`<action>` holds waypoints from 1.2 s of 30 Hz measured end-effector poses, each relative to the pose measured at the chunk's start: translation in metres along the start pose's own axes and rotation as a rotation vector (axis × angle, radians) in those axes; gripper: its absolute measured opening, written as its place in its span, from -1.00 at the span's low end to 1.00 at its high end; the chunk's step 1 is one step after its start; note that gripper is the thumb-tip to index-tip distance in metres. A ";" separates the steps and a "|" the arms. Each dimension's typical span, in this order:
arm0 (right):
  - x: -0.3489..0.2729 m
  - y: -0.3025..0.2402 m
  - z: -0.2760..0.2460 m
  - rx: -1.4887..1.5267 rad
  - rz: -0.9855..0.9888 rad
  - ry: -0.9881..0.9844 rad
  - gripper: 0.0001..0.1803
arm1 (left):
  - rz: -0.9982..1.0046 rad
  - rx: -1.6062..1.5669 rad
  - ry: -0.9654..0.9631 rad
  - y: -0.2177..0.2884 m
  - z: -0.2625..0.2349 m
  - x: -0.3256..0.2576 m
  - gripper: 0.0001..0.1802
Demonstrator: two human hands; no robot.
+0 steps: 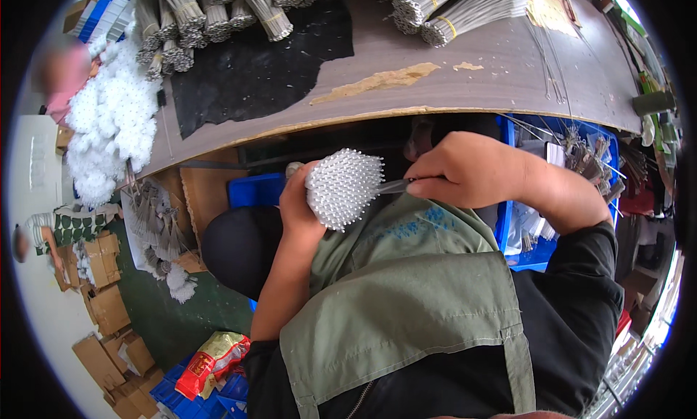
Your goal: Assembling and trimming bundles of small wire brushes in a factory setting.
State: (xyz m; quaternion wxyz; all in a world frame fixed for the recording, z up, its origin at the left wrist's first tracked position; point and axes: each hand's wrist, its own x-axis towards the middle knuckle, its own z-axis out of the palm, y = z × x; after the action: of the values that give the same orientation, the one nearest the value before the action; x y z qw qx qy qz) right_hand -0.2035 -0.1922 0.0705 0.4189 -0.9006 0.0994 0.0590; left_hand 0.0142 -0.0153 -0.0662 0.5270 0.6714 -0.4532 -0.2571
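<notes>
Head view: the bundle of thin rods with white beaded tips [345, 190] is held above the apron [406, 295], in front of the bench edge, tips turned up toward the camera.

Left hand [299, 205]: wrapped round the bundle's left side, thumb and fingers curled; the fingers' far contact is hidden behind the tips. Judgement: the grip is there to keep loose rods together, and holding below the heads leaves the beaded face uncovered.

Right hand [461, 172]: thumb and index finger pinching a thin greyish strip [394, 187], remaining fingers folded in. The strip's other end meets the bundle's right side; whether it passes round the rods cannot be told, nor its material. Judgement: the hands probably oppose each other so that one steadies while the other works the strip.

Surroundings: metal-grey wire bundles [475, 12] lie along the bench's [472, 81] far side, some with yellow bands, presumably to stop them spreading. A black sheet [268, 78] lies flat near the front, perhaps as surface protection. A blue bin [534, 258] with loose wire pieces sits below the right forearm, likely placed for easy reach.
</notes>
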 end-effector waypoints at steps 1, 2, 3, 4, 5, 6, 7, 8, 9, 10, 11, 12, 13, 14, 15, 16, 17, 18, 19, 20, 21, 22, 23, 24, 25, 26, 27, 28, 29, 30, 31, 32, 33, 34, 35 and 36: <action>-0.002 0.002 0.004 -0.001 -0.013 0.000 -0.74 | -0.221 -0.287 0.004 -0.002 0.002 -0.001 -0.58; -0.004 0.003 0.008 0.071 -0.024 0.028 -0.71 | -0.259 -0.473 -0.058 -0.003 0.000 -0.001 -0.60; -0.006 0.005 0.013 0.143 -0.036 0.054 -0.67 | -0.255 -0.464 -0.049 -0.002 -0.001 -0.003 -0.60; -0.008 0.007 0.017 0.184 -0.050 0.054 -0.61 | -0.333 -0.724 -0.053 0.005 0.000 -0.002 -0.63; -0.010 0.008 0.023 0.182 -0.058 0.055 -0.61 | -0.410 -0.984 -0.058 0.010 0.001 -0.002 -0.65; -0.011 0.009 0.030 0.287 -0.045 0.074 -0.61 | -0.329 -0.773 -0.067 0.005 0.003 -0.004 -0.66; -0.011 0.012 0.036 0.391 -0.032 0.092 -0.60 | -0.322 -0.768 -0.063 0.008 0.003 -0.004 -0.66; -0.010 0.017 0.042 0.427 -0.089 0.121 -0.61 | -0.320 -0.765 -0.062 0.012 0.004 -0.003 -0.66; -0.011 0.018 0.045 0.425 -0.096 0.121 -0.61 | -0.317 -0.763 -0.061 0.014 0.005 -0.003 -0.66; -0.010 0.016 0.046 0.543 -0.011 0.135 -0.63 | -0.302 -0.622 -0.036 0.016 0.005 -0.004 -0.64; -0.009 0.015 0.048 0.660 0.076 0.148 -0.66 | -0.296 -0.621 -0.032 0.017 0.006 -0.004 -0.64; -0.002 0.019 0.058 0.739 0.008 0.261 -0.74 | -0.211 -0.354 -0.024 0.016 0.007 -0.004 -0.60; 0.002 0.019 0.059 0.734 0.006 0.263 -0.74 | -0.126 -0.090 -0.020 0.018 0.009 -0.002 -0.56; 0.006 0.018 0.058 0.635 -0.003 0.344 -0.77 | -0.088 0.137 0.018 0.027 0.009 -0.001 -0.50; 0.011 0.017 0.057 0.534 -0.011 0.422 -0.80 | -0.082 0.132 0.019 0.025 0.011 0.001 -0.50; 0.019 0.016 0.059 0.573 0.045 0.456 -0.82 | -0.119 0.106 0.033 0.022 0.012 0.001 -0.51; 0.025 0.016 0.060 0.567 0.040 0.456 -0.82 | -0.155 0.079 0.048 0.020 0.013 0.003 -0.51; 0.031 0.016 0.060 0.523 -0.019 0.517 -0.85 | -0.138 0.097 0.056 0.019 0.013 0.006 -0.54; 0.037 0.016 0.061 0.483 -0.085 0.569 -0.87 | -0.137 0.100 0.070 0.022 0.010 0.006 -0.54; 0.043 0.015 0.061 0.390 -0.140 0.602 -0.80 | -0.105 0.146 0.067 0.026 0.006 0.007 -0.54; 0.048 0.012 0.059 0.388 -0.163 0.586 -0.80 | -0.075 0.194 0.071 0.029 0.000 0.007 -0.55; 0.055 0.008 0.061 0.255 -0.241 0.600 -0.79 | -0.041 0.178 0.084 0.024 -0.008 0.002 -0.58; 0.065 0.005 0.062 0.133 -0.346 0.607 -0.76 | -0.148 0.105 0.119 0.017 -0.011 -0.006 -0.60; 0.067 0.002 0.062 0.060 -0.282 0.574 -0.71 | -0.151 0.212 0.134 0.022 -0.011 -0.010 -0.62; 0.065 0.000 0.060 -0.020 -0.243 0.538 -0.66 | -0.133 0.215 0.144 0.019 -0.005 -0.009 -0.64; 0.064 -0.006 0.060 -0.110 -0.176 0.546 -0.65 | -0.094 0.210 0.167 0.023 -0.002 -0.004 -0.66; 0.062 -0.008 0.058 -0.116 -0.174 0.544 -0.65 | -0.036 0.217 0.259 0.005 0.008 -0.004 -0.67; 0.058 -0.002 0.056 -0.239 -0.216 0.579 -0.64 | 0.071 0.118 0.218 0.004 0.011 0.001 -0.67; 0.058 -0.001 0.058 -0.263 -0.234 0.596 -0.64 | 0.089 0.222 0.201 -0.018 0.023 0.007 -0.62; 0.054 -0.007 0.051 -0.259 -0.215 0.548 -0.65 | 0.078 0.212 0.185 -0.010 0.020 0.007 -0.61; 0.055 0.001 0.051 -0.292 -0.269 0.521 -0.67 | 0.069 0.191 0.160 0.000 0.019 0.006 -0.60; 0.059 0.003 0.052 -0.284 -0.283 0.484 -0.69 | 0.048 0.215 0.159 -0.003 0.017 0.000 -0.58; 0.062 0.003 0.055 -0.261 -0.288 0.449 -0.72 | 0.028 0.234 0.149 -0.008 0.015 -0.005 -0.56; 0.062 -0.004 0.054 -0.257 -0.281 0.416 -0.73 | -0.026 0.285 0.135 -0.009 0.017 -0.010 -0.53; 0.061 -0.009 0.054 -0.252 -0.266 0.386 -0.74 | -0.018 0.264 0.122 -0.010 0.017 -0.013 -0.49; 0.061 -0.012 0.054 -0.258 -0.284 0.372 -0.74 | -0.018 0.268 0.094 -0.009 0.016 -0.017 -0.44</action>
State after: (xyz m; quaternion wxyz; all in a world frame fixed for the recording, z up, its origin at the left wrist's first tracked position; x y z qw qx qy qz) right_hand -0.1424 -0.1518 0.0331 0.2794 -0.9468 0.0390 -0.1549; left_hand -0.0034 -0.0081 -0.0821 0.4508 0.7513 -0.4521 -0.1670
